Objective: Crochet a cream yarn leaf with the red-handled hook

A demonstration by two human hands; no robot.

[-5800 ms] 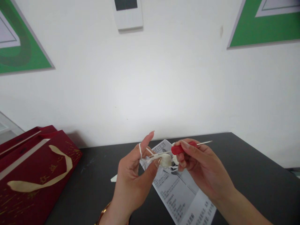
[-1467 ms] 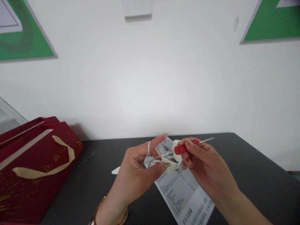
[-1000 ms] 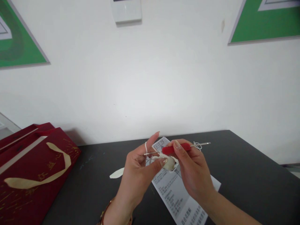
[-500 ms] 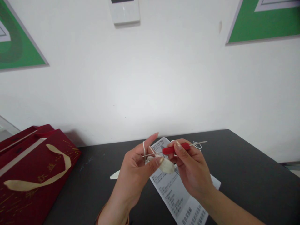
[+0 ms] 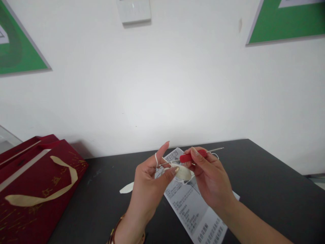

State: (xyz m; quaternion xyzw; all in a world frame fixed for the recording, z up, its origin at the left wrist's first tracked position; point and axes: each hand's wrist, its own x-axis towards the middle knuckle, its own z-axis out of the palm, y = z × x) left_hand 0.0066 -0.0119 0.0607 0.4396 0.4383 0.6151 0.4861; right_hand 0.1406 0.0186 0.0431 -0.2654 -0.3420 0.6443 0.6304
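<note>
Left hand (image 5: 147, 183) pinches soft, light crochet piece (image 5: 183, 173) w/ thumb + finger, yarn (image 5: 156, 159) looped over index. Right hand (image 5: 210, 178) fingers pinch red-handled hook (image 5: 189, 157), stiff, thin; both above the surface's far edge, over leaflet (image 5: 193, 210).

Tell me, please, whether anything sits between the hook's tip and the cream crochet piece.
Nothing visible does. The right hand holds the hook, its metal tip reaching the crochet piece pinched by the left hand. Only the yarn around the forefinger lies alongside.
</note>
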